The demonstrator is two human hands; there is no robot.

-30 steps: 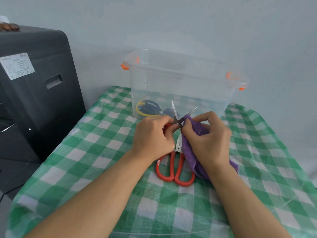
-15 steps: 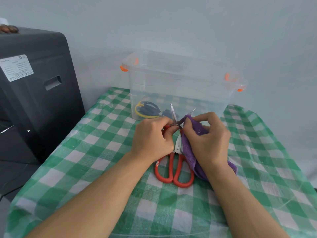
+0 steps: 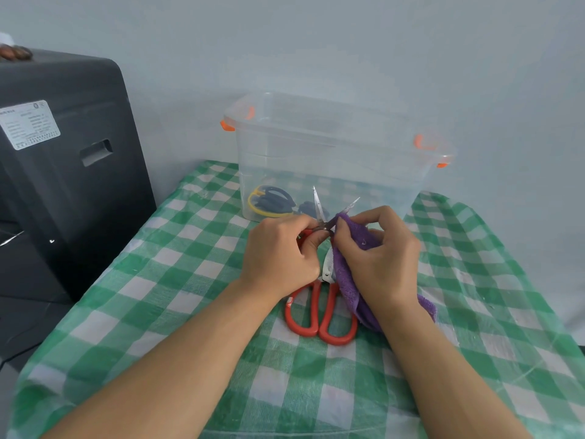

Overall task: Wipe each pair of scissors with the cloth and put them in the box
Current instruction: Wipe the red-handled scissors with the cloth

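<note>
Small open-bladed scissors (image 3: 320, 213) are pinched at the handles by the curled left hand (image 3: 278, 251). One blade is pinched through the purple cloth (image 3: 348, 264) by the right hand (image 3: 380, 258), above red-handled scissors (image 3: 319, 312) near the tabletop's (image 3: 158, 280) centre.

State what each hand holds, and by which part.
The left hand grips small open scissors at the red handles, near the pivot. The right hand pinches the purple cloth near its top edge, against one blade.
</note>
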